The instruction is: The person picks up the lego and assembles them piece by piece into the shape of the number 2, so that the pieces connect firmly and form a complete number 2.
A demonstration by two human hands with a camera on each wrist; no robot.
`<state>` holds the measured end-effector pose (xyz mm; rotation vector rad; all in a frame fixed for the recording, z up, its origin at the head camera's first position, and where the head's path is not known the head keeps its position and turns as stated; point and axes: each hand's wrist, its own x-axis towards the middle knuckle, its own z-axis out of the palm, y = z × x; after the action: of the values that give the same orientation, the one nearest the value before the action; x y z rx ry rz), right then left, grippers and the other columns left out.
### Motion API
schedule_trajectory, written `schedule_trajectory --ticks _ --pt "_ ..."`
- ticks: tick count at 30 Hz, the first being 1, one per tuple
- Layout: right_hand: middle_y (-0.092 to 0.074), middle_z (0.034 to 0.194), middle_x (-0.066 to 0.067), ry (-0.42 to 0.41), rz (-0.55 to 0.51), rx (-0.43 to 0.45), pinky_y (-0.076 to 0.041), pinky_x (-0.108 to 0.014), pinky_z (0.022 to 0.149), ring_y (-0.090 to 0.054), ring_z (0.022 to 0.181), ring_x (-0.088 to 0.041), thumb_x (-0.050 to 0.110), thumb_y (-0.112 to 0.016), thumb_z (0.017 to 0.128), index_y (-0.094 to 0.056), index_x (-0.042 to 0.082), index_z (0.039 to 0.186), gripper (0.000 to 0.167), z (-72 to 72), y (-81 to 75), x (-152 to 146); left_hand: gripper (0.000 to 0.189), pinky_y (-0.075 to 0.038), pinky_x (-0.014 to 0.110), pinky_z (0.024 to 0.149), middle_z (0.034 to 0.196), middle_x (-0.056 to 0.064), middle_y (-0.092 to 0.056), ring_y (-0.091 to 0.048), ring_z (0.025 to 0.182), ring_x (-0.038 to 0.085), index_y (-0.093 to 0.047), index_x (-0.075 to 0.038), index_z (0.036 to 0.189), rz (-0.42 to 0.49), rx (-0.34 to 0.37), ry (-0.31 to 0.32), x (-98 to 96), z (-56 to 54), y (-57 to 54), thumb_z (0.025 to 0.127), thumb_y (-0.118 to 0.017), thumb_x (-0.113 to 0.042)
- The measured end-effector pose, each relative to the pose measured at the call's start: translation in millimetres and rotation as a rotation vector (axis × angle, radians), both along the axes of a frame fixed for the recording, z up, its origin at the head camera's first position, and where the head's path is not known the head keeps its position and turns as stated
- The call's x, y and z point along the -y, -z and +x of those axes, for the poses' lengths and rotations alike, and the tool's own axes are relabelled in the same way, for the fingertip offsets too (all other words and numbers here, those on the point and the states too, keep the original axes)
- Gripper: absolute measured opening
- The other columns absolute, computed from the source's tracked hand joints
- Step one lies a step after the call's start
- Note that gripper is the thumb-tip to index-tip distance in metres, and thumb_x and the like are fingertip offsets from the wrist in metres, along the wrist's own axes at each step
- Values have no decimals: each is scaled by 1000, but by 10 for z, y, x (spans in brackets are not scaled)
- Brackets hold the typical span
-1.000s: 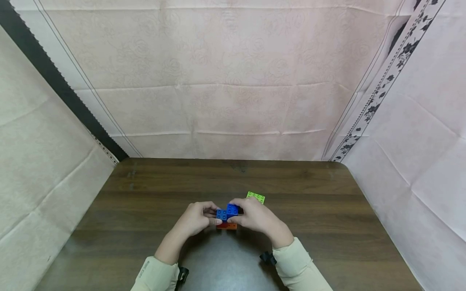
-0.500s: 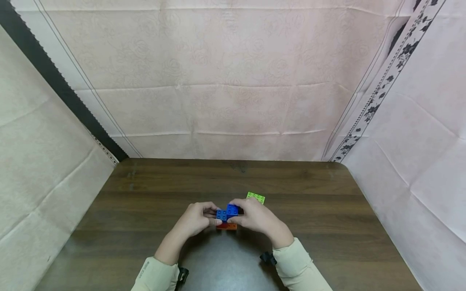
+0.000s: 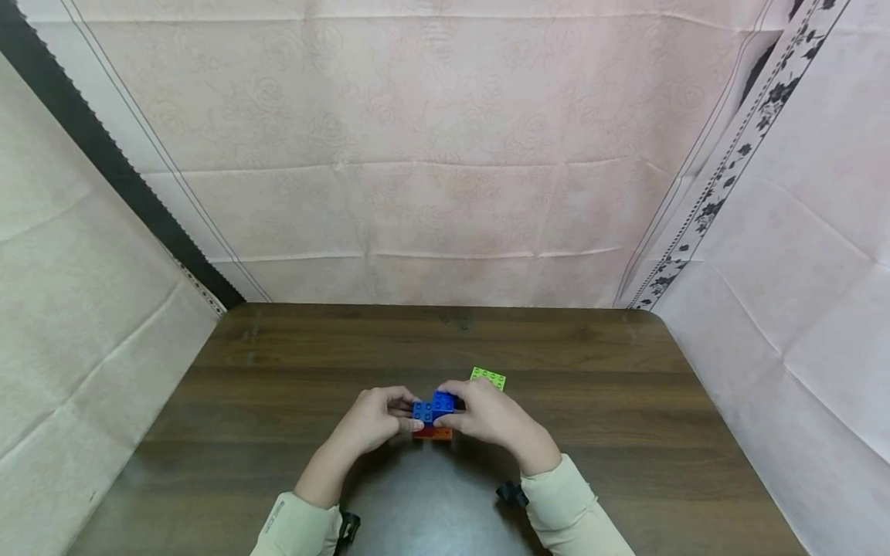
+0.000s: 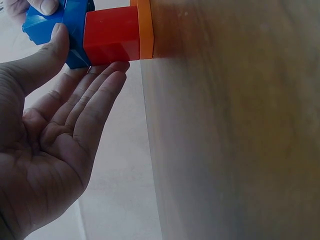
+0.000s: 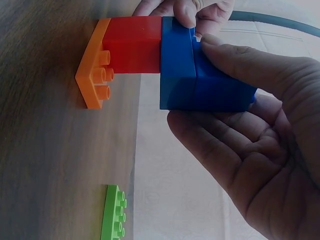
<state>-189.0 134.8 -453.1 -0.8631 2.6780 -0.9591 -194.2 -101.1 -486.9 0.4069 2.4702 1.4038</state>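
Note:
A small stack of toy building bricks stands on the table between the two hands. At its bottom is an orange plate (image 3: 433,434), with a red brick (image 4: 112,36) on top. Above the red one lies a blue brick (image 3: 422,412), and a second, upper blue brick (image 3: 443,401) sits on its right part. My left hand (image 3: 376,418) holds the lower blue brick, thumb in front and fingers behind, reaching along the red brick. My right hand (image 3: 487,411) pinches the upper blue brick between thumb and fingers. In the right wrist view, studs show on the orange plate's uncovered part.
A light green studded plate (image 3: 490,377) lies on the brown wooden table (image 3: 313,347), just beyond the right hand and partly hidden by it. Pale patterned cloth (image 3: 445,193) hangs behind the table and at both sides.

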Motion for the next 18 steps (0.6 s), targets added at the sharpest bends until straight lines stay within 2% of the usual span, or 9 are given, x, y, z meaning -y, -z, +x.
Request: schedule_trajectory --ticks 18 --pt "-70 98 6 -5 1 12 -53 -21 67 -61 72 -4 32 -74 93 -66 10 127 41 1 -5 -11 25 -59 36 79 105 4 -72 -70 90 16 -73 -13 107 7 9 3 3 -7 7 86 -82 -23"
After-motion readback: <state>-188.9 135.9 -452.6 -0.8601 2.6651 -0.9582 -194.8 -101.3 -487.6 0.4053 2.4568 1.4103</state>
